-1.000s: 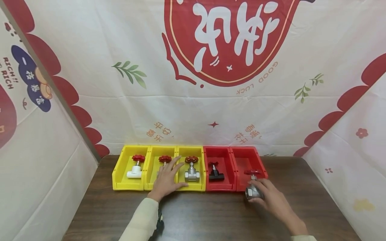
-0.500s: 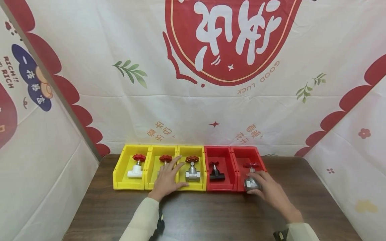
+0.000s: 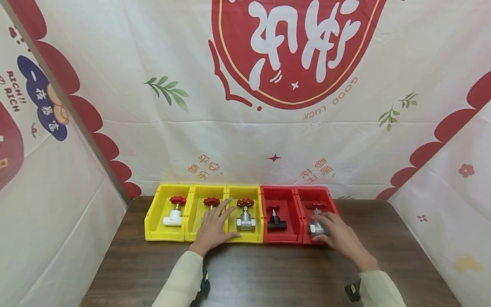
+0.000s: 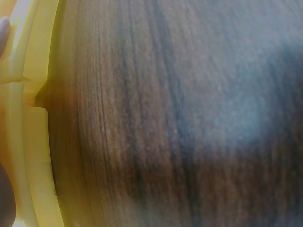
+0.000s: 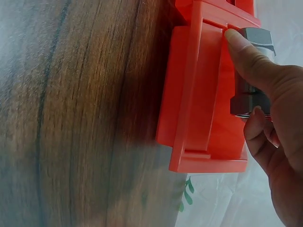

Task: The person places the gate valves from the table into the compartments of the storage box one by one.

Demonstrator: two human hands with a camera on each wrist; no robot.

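My right hand [image 3: 340, 236] grips a metal valve [image 3: 316, 230] with a red handwheel, inside the rightmost red bin [image 3: 328, 197]. In the right wrist view, thumb and fingers hold the valve's hexagonal-ended body [image 5: 244, 90] close over the bin floor. My left hand [image 3: 211, 230] lies spread across the front of the middle and right yellow bins, fingers extended. Its fingers partly hide a valve with a red handwheel [image 3: 211, 201]. Beside that hand, another metal valve [image 3: 246, 219] stands in the right yellow bin [image 3: 256, 192].
A white valve [image 3: 174, 216] occupies the left yellow bin [image 3: 153, 213], and a black valve [image 3: 275, 219] the left red bin [image 3: 280, 194]. The bins form one row on the brown wooden table [image 3: 264, 273], against a printed cloth backdrop [image 3: 230, 140].
My right hand has carried the metal valve forward and slightly left, from the red bin's front edge into the bin. The left hand has stayed in place.
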